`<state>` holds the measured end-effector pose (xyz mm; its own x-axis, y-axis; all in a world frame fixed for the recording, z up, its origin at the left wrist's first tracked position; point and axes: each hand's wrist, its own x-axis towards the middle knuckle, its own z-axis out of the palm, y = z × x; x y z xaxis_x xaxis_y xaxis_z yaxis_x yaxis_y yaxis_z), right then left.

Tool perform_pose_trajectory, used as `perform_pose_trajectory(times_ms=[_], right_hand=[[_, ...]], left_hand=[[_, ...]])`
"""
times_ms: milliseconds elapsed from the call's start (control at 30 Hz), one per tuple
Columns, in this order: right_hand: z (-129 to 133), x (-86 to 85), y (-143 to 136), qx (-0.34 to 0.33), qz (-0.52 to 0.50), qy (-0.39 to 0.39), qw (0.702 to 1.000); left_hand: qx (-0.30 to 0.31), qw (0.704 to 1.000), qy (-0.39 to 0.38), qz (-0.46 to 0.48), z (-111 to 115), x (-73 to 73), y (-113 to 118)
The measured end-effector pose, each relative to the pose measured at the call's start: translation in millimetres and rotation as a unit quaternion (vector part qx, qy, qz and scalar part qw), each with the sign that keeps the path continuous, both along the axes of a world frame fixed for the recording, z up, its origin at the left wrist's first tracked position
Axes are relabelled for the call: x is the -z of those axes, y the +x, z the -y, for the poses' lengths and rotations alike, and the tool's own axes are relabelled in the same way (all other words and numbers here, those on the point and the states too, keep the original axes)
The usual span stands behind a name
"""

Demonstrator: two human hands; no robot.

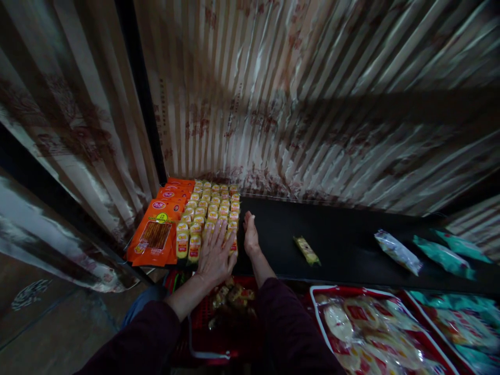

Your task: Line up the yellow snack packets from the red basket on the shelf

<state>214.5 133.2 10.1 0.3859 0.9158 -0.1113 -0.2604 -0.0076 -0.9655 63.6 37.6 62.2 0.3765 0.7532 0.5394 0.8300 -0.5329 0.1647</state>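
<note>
Small yellow wrapped snack packs (203,204) stand in tight rows on the black shelf (273,219). My left hand (216,252) lies flat over the front packs of the block, fingers stretched out and slightly spread. Just off the block's right side, my right hand (251,234) is held on edge with its fingers straight and nothing in it; I cannot tell whether it touches the packs. Orange snack bags (156,224) overlap in a row against the block's left side.
A single yellow pack (307,250) lies on the shelf to the right, then a white packet (398,251) and teal packets (445,255). Below are a red basket (207,344) with wrapped items and another red basket (320,307) of packaged food. Striped curtain sheeting (250,104) hangs behind.
</note>
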Motion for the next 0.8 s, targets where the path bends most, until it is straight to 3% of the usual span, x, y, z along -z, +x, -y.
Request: perform_pose_trajectory(times_ms=[167, 333, 600, 800], right_hand=[[-18.4, -6.0, 0.3, -0.036, -0.059, 0.002, 0.998], [-23.8, -3.7, -0.6, -0.084, -0.052, 0.011, 0.995], [-23.2, 0.6, 0.6, -0.083, -0.038, 0.018, 0.996], [-43.6, 0.5, 12.2, -0.046, -0.003, 0.02, 0.999]], left_hand=[[0.053, 0.998, 0.004, -0.03, -18.3, 0.2, 18.3], [0.075, 0.995, -0.013, -0.058, -32.9, 7.9, 23.5], [0.064, 0.995, -0.009, -0.071, -38.4, 10.5, 21.2], [0.081, 0.995, 0.014, -0.062, -35.6, 16.8, 22.7]])
